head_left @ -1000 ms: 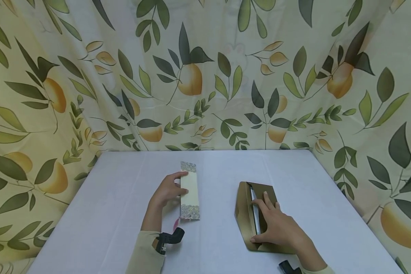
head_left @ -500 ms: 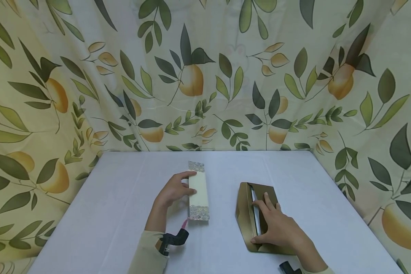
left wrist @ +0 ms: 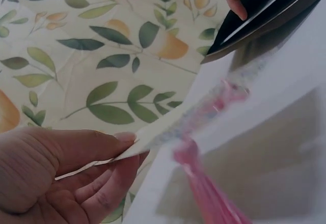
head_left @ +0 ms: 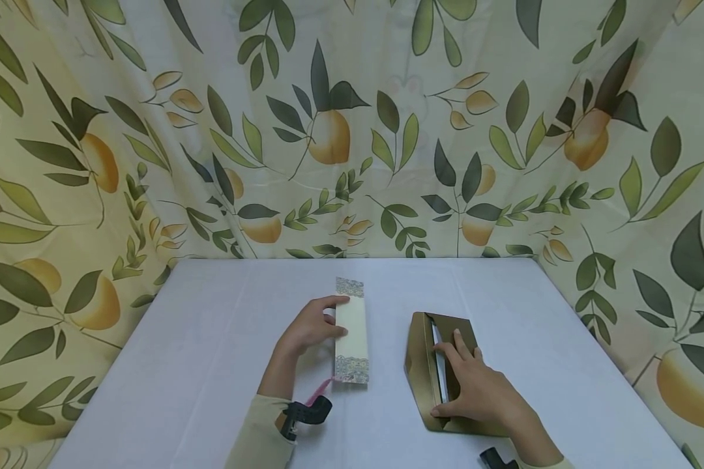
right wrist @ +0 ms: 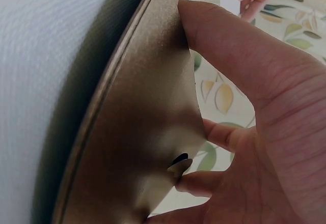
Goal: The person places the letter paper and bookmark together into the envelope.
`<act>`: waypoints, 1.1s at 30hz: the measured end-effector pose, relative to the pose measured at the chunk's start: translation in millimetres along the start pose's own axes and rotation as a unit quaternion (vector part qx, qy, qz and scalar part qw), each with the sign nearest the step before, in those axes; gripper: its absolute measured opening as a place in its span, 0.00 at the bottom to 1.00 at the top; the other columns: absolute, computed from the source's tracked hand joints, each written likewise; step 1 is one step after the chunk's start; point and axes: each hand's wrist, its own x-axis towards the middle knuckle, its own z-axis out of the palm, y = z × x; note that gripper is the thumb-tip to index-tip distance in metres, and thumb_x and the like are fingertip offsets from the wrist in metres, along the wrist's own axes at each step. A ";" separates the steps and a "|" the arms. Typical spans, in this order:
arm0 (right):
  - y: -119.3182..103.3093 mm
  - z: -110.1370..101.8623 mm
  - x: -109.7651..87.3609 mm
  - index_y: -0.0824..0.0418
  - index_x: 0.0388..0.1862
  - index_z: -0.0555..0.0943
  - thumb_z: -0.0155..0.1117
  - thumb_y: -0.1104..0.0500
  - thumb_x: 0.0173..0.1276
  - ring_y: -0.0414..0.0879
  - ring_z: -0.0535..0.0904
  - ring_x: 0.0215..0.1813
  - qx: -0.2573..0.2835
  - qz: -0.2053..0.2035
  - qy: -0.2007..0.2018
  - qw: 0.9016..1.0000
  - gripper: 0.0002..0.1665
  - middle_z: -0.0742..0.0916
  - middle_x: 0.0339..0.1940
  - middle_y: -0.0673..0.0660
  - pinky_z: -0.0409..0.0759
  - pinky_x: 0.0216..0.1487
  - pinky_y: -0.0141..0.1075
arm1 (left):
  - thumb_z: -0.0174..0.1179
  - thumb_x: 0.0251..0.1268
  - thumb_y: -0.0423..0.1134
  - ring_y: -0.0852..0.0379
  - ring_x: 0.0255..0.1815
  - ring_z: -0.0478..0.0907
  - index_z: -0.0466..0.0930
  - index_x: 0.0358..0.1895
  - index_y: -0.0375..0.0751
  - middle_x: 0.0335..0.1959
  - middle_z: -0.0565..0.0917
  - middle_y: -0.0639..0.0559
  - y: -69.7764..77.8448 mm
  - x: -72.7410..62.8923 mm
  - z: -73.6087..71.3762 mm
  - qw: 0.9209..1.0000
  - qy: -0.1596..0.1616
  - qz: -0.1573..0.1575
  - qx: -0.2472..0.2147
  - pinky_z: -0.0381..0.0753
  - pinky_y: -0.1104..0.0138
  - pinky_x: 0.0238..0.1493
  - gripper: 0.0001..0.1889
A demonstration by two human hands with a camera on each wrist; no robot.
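Note:
My left hand (head_left: 311,326) pinches the long left edge of a cream bookmark (head_left: 356,329) with grey floral bands at both ends. In the left wrist view, a pink tassel (left wrist: 211,196) hangs from the bookmark's blurred end. Right of it, a golden-brown envelope (head_left: 420,384) has its flap side and parted mouth facing left. A narrow white strip (head_left: 440,365) shows inside the mouth. My right hand (head_left: 484,387) grips the envelope across its front, thumb at the near corner and fingers along the mouth. The right wrist view shows the thumb and fingers against the brown paper (right wrist: 132,107).
A white-covered table (head_left: 211,352) lies beneath both hands. Behind and at the sides hangs a curtain (head_left: 375,130) printed with leaves and fruit. A black wrist camera (head_left: 308,410) sits on the left wrist and another (head_left: 497,458) on the right.
My left hand has carried the bookmark to the right, closer to the envelope, with its tassel trailing. The right hand and envelope stay almost where they were.

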 end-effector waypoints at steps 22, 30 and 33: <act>1.3 2.6 1.0 0.55 0.75 0.66 0.87 0.29 0.35 0.93 0.55 0.66 0.002 0.003 0.002 1.000 0.71 0.53 0.80 0.78 0.76 0.22 0.50 | 0.77 0.54 0.26 0.55 0.38 0.82 0.80 0.67 0.44 0.59 0.79 0.48 13.7 3.5 37.8 1.000 -0.017 0.013 0.022 0.80 0.63 0.35 0.34; 2.2 3.6 2.5 0.54 0.75 0.66 0.86 0.28 0.35 0.93 0.54 0.66 0.002 0.003 0.001 1.000 0.71 0.52 0.81 0.78 0.77 0.22 0.52 | 0.77 0.54 0.25 0.56 0.36 0.83 0.81 0.66 0.44 0.55 0.81 0.50 17.9 3.4 49.2 0.999 -0.024 0.016 0.020 0.79 0.64 0.33 0.34; 2.4 3.0 2.7 0.53 0.76 0.66 0.86 0.27 0.35 0.93 0.54 0.66 0.002 0.004 -0.002 1.000 0.71 0.52 0.81 0.78 0.77 0.23 0.54 | 0.77 0.53 0.24 0.57 0.35 0.83 0.81 0.66 0.43 0.52 0.80 0.49 19.4 3.6 56.8 0.999 -0.039 0.027 0.019 0.78 0.65 0.32 0.34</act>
